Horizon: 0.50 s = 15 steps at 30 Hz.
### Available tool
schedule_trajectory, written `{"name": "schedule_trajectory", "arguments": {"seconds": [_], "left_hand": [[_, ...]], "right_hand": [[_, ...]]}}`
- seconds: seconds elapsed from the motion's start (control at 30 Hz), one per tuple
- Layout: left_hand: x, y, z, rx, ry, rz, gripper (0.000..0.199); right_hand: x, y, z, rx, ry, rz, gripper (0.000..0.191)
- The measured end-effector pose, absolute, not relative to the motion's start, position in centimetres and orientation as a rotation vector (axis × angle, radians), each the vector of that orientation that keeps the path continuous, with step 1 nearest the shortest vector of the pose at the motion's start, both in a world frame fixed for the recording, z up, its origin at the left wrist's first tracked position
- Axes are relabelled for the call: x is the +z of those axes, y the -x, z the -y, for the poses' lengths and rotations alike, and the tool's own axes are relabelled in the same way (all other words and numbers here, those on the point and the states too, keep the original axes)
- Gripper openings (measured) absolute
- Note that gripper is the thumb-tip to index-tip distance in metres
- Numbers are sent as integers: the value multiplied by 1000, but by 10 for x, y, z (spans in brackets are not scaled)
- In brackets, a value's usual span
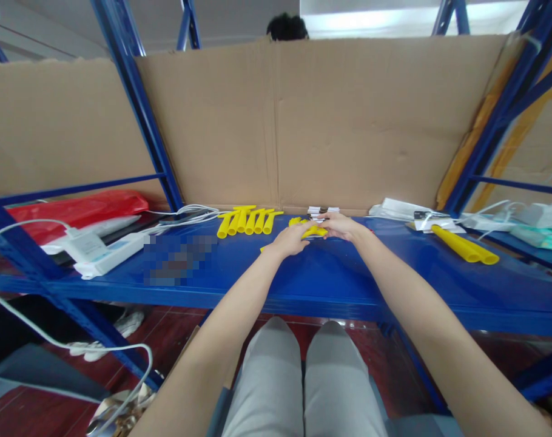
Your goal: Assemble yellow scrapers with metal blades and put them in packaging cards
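Note:
My left hand [292, 239] is closed on a yellow plastic handle [315, 231] above the middle of the blue shelf. The fingers of my right hand [342, 226] are closed at the other end of the same handle. More yellow plastic [295, 221] shows just behind my left fingers, its shape partly hidden. Beyond the hands sits a small white-and-dark stack [322, 210], too small to make out. To the left, several yellow handles with T-shaped tops [249, 221] lie side by side in a row.
At the right, yellow tubular handles [462, 245] lie beside shiny wrapping [435, 222]. A white power strip [112, 254], cables and a red bag [85, 209] occupy the left. Cardboard [330, 121] walls off the back of the blue shelf [330, 273], between blue posts [142, 109].

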<state>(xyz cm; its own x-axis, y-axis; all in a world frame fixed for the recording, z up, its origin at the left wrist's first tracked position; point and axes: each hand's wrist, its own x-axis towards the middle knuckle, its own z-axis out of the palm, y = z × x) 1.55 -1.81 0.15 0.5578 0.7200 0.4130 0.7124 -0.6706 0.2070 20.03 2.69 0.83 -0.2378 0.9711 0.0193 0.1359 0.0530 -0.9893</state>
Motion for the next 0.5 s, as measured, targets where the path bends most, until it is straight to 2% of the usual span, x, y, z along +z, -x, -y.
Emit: {"name": "schedule_trajectory", "arguments": {"seconds": [0.5], "left_hand": [[6, -16, 21, 796, -2828, -1195, 52]], "right_hand": [[25, -194, -8, 1298, 1209, 1315, 36]]}}
